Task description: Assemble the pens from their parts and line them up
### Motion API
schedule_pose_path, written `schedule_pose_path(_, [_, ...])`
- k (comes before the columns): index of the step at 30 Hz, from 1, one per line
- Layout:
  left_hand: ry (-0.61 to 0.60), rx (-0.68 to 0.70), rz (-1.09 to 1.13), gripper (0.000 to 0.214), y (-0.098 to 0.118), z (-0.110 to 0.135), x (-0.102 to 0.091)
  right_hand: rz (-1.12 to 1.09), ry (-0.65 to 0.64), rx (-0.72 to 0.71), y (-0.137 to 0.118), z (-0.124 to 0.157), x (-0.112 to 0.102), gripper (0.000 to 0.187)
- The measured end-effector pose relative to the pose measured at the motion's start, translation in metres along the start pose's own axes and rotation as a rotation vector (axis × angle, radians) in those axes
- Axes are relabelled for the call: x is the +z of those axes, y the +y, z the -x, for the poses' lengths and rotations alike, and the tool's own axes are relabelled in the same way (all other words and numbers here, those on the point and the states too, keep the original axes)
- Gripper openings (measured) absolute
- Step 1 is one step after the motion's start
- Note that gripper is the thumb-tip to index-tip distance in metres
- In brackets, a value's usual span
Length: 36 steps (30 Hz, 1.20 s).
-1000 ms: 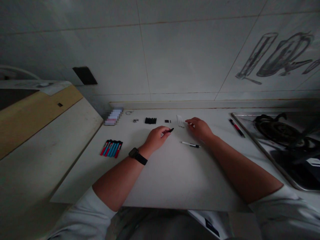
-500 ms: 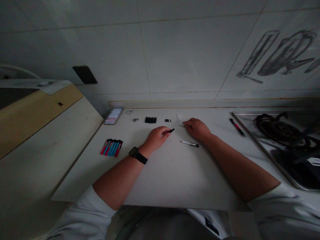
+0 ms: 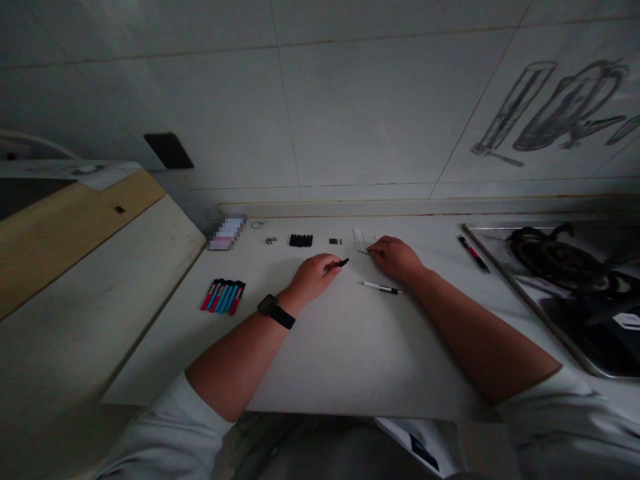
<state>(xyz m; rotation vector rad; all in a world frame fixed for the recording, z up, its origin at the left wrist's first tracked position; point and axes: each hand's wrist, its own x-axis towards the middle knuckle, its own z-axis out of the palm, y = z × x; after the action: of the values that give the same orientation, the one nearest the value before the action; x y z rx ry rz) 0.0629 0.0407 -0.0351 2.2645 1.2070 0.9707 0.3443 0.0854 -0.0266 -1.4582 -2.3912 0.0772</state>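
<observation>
My left hand [image 3: 313, 275] rests on the white counter [image 3: 325, 333], fingers closed around a small black pen part [image 3: 341, 263] that sticks out to the right. My right hand [image 3: 395, 257] lies further back, its fingers curled and pinched at a row of thin white tubes [image 3: 359, 239]. Whether it has lifted one I cannot make out. A white pen refill with a black tip [image 3: 381, 288] lies on the counter between and in front of the two hands.
Along the back lie a row of black caps [image 3: 301, 240], small black bits [image 3: 335, 241], tiny springs [image 3: 271, 240] and a pixelated box [image 3: 227, 233]. Red and blue pen barrels [image 3: 223, 297] sit at left. A red-black pen [image 3: 473, 254] lies beside the gas stove [image 3: 565, 280].
My right hand has slid a little left and back onto the white tubes, its fingers curling in. My left hand with the black part has stayed put.
</observation>
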Motion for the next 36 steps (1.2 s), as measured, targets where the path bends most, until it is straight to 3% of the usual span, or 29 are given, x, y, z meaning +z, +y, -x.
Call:
schedule_pose_path(14, [-0.016,-0.013,-0.004,0.01,0.004,0.0,-0.002,0.024,0.007,-0.038,0.0,0.001,0.0,0.033])
schedule_pose_path(26, [-0.025,0.01,0.006,0.011,0.003,0.0,-0.001,0.065,-0.03,0.049,0.0,0.003,-0.011,0.036])
schedule_pose_path(30, [-0.025,0.0,-0.008,0.011,0.003,-0.001,-0.001,0.13,-0.087,-0.006,-0.003,0.003,-0.014,0.037])
schedule_pose_path(36, [-0.035,0.002,-0.01,0.013,0.003,-0.001,-0.001,0.275,-0.195,0.089,-0.006,0.003,-0.024,0.039])
